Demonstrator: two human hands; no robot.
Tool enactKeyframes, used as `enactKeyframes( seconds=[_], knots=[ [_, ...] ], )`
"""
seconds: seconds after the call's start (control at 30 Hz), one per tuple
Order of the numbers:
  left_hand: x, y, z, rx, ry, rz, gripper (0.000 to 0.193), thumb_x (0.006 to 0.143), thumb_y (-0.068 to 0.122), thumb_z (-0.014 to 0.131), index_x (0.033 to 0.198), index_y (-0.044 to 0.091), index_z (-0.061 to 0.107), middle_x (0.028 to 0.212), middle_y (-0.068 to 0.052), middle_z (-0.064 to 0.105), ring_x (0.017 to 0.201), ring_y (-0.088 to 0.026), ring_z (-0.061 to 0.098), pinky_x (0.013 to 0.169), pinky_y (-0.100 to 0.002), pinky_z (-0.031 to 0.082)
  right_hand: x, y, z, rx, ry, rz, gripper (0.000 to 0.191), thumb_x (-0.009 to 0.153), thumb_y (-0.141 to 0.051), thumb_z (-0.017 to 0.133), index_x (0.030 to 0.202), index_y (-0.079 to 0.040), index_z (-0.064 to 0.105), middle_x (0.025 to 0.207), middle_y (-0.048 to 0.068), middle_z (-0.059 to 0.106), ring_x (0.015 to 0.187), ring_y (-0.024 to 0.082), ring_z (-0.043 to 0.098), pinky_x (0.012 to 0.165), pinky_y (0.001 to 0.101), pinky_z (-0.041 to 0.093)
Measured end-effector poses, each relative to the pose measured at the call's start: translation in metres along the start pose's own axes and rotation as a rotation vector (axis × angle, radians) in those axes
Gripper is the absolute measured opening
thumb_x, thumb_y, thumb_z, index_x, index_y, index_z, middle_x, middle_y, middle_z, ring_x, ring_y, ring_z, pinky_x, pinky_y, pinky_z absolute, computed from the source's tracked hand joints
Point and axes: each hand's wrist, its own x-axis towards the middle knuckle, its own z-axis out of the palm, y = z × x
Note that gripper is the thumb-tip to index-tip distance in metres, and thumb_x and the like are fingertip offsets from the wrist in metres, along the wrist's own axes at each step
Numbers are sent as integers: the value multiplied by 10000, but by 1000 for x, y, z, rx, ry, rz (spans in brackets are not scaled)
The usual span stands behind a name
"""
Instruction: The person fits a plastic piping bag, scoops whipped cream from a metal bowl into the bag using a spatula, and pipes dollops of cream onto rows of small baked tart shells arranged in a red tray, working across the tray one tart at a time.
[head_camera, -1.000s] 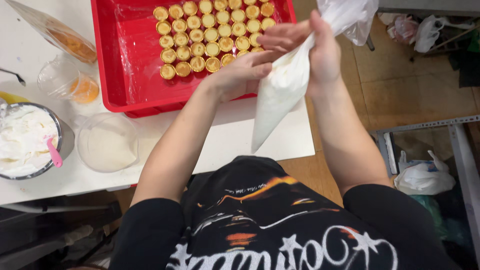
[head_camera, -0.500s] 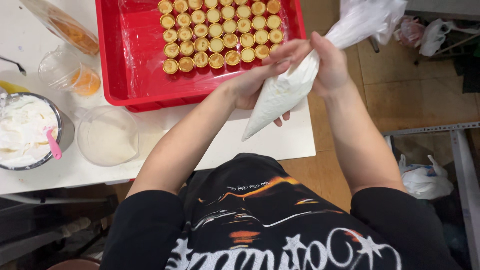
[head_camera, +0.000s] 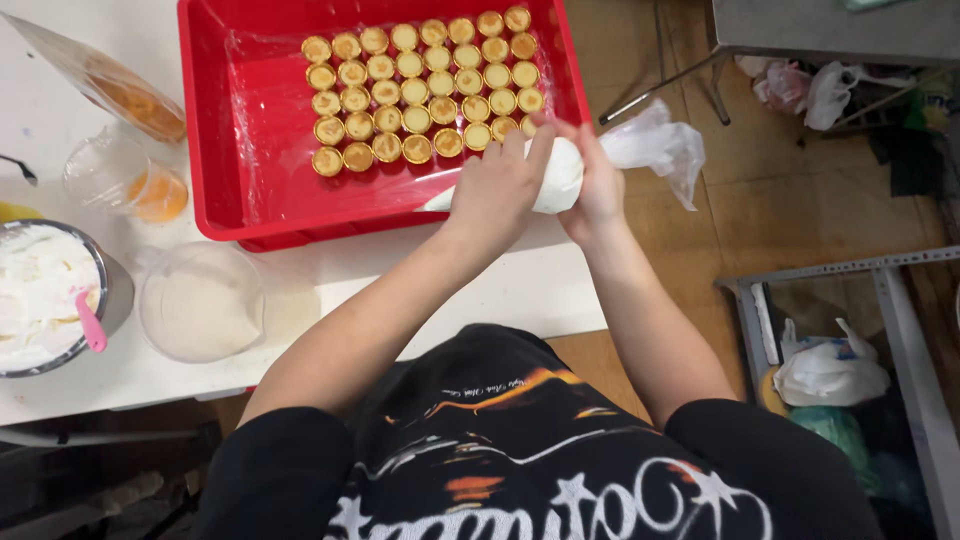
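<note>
Both hands hold a clear piping bag (head_camera: 560, 178) filled with white cream. My left hand (head_camera: 497, 188) wraps its lower part, and my right hand (head_camera: 598, 190) grips it near the twisted top, whose loose plastic sticks out to the right. The bag's tip points left, low over the front of a red tray (head_camera: 215, 150). The tray is lined with clear film and holds several rows of small golden tart shells (head_camera: 425, 85).
A metal bowl of white cream (head_camera: 40, 295) with a pink spatula sits at the left edge of the white table. Beside it are a clear tub of white powder (head_camera: 200, 305), a cup with orange filling (head_camera: 130, 185) and a bag of orange filling (head_camera: 120, 90). Plastic bags lie on the floor at right.
The piping bag has swung from hanging tip-down over the table edge to lying nearly level with its tip over the tray. Both hands have moved in toward the tart shells.
</note>
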Motion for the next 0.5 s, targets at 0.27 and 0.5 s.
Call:
enactKeyframes(
  seconds=[0.27,0.5],
  knots=[
    [2,-43,7,-1068,-561,-66,820,664,259,977,1308,-9,544,1191,-205,700,1113,-330,674,922,-432,546,-21,3,-14,41,-105,-185,587,1155,-441,278,1378,52,505,1474,250,586,1471,388,511,1267,502,413],
    [-8,-18,44,-123,-98,14,468,824,145,842,1203,35,591,1001,-155,718,929,-322,714,768,-460,578,-24,26,-33,81,221,-24,546,1128,-380,272,1414,3,535,1448,123,634,1394,311,552,1180,458,452]
  ],
)
